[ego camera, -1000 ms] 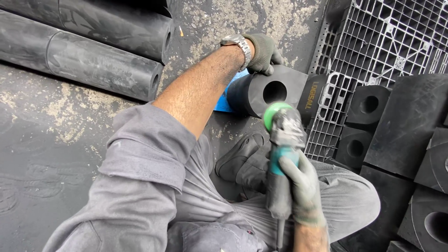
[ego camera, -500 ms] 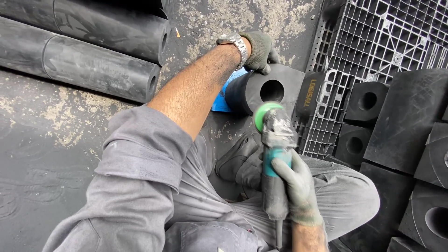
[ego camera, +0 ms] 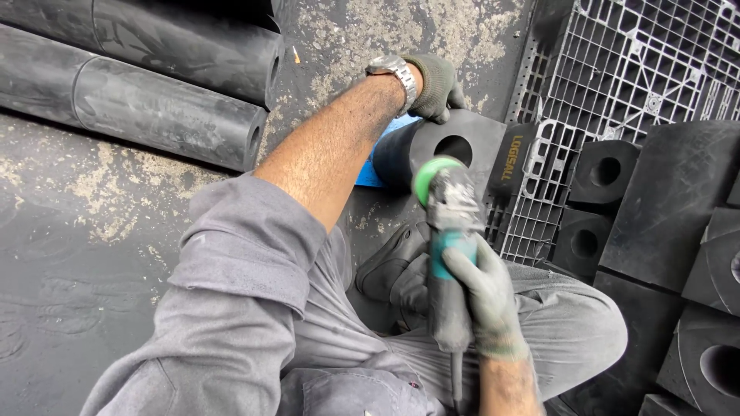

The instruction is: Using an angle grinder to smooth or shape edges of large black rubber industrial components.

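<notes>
Gloved right hand (ego camera: 484,296) was clenched round the body of an angle grinder (ego camera: 447,254), w/ its green disc (ego camera: 430,176) pointing away from the person and hovering just in front of the black rubber block (ego camera: 462,142); disc and block looked close, but contact couldn't be told from this view. Left hand (ego camera: 435,85), also gloved, w/ a wristwatch (ego camera: 393,69) behind it, was gripping the block's far top edge, pressing it down & steadying it. Block lay on its side just beyond the right hand, round hole (ego camera: 453,149) facing the grinder, a blue sheet (ego camera: 370,173) under it.

Progress, as a judgement: block face round the hole looked smooth and dark, no obvious ground patch or dust, so grinding on this piece seemed barely begun. Similar holed blocks (ego camera: 605,171) sat right of the grinder hand by a grey plastic pallet (ego camera: 617,77); long rubber tubes (ego camera: 154,115) lay well left of the steadying hand. Can't tell which were finished.
</notes>
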